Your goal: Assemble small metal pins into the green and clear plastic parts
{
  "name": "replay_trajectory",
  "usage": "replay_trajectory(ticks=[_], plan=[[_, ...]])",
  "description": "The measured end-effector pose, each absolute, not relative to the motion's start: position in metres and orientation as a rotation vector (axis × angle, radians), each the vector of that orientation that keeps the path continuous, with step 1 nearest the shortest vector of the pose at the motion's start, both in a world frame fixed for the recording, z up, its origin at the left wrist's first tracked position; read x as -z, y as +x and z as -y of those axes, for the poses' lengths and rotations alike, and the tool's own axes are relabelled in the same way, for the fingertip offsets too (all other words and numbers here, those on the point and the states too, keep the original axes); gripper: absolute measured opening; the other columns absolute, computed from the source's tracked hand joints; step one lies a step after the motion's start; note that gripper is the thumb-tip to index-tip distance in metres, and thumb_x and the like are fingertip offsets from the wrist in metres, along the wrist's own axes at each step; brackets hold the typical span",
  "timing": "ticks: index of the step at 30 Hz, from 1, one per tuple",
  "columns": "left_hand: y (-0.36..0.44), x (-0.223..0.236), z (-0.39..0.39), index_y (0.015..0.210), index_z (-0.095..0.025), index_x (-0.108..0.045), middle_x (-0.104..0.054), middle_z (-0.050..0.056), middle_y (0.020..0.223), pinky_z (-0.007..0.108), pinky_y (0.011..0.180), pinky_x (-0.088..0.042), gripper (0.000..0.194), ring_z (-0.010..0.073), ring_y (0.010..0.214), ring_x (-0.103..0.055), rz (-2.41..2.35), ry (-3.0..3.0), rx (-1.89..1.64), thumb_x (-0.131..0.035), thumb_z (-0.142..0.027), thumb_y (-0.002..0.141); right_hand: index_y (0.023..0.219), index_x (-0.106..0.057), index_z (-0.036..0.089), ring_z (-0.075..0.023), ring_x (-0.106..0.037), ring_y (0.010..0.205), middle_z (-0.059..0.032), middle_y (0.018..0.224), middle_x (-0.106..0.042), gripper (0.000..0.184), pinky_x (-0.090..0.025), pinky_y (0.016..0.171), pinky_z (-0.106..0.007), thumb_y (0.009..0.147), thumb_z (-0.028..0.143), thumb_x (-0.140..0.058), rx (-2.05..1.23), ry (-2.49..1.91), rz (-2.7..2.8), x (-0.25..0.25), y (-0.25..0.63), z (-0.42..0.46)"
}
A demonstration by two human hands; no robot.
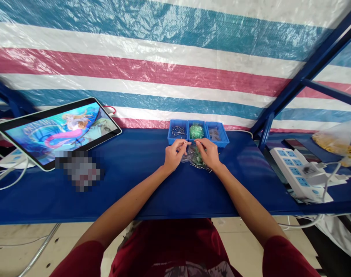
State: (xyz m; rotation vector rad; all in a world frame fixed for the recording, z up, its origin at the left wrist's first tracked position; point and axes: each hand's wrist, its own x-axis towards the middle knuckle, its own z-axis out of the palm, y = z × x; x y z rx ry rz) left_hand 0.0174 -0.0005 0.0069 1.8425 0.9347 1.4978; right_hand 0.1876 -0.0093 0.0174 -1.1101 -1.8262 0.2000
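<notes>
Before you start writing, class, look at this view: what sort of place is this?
Probably a makeshift workshop for sorting or assembling small parts: a blue bench holds three blue bins of small parts, a power strip lies nearby, and a striped tarp serves as a wall.

Reaching forward along both bare forearms (244, 200), curling the bare left hand (174, 154) and bare right hand (208, 153) inward, fingertips (187, 143) almost meeting.

3 blue bins (198, 133) block left hand (174, 155), right hand (209, 153) forward; tablet (58, 132) well left, power strip (298, 173) well right; room between.
</notes>
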Motion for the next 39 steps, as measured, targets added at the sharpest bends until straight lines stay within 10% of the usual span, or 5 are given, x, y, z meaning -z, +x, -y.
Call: replay_trajectory(ticks=[10,29,39], plan=[[0.0164,-0.0032,-0.0075,0.102,-0.017,-0.066,-0.067,0.006,0.088,0.024,0.071,-0.047,0.031,0.0136,0.074,-0.061,-0.955,2.204,-1.371,-0.041,-0.035,0.096,0.093,-0.066,0.017,-0.0158,-0.058,0.066,-0.0070,0.080,-0.064,0.034,-0.047,0.065,-0.029,0.098,0.036,-0.039,-0.141,-1.091,1.752,-0.0193,0.1868,0.0098],[0.0159,-0.0039,-0.0054,0.099,-0.019,-0.058,-0.052,-0.008,0.049,0.019,0.049,-0.037,0.023,0.0063,0.040,-0.043,-1.018,1.817,-1.420,-0.058,-0.038,0.087,0.090,-0.065,0.020,-0.0165,-0.059,0.072,-0.0063,0.083,-0.065,0.021,-0.048,0.062,-0.028,0.093,0.036,-0.050,-0.298,-0.963,1.953,-0.0157,0.1856,0.0085],[0.0163,-0.0029,-0.0085,0.080,-0.017,-0.061,-0.064,0.001,0.074,0.021,0.056,-0.043,0.024,0.0091,0.056,-0.052,-1.029,1.910,-1.490,-0.057,-0.039,0.087,0.082,-0.061,0.019,-0.0162,-0.055,0.068,-0.0050,0.075,-0.059,0.030,-0.046,0.065,-0.029,0.097,0.037,-0.042,-0.205,-1.065,1.879,-0.0168,0.1890,0.0072]])
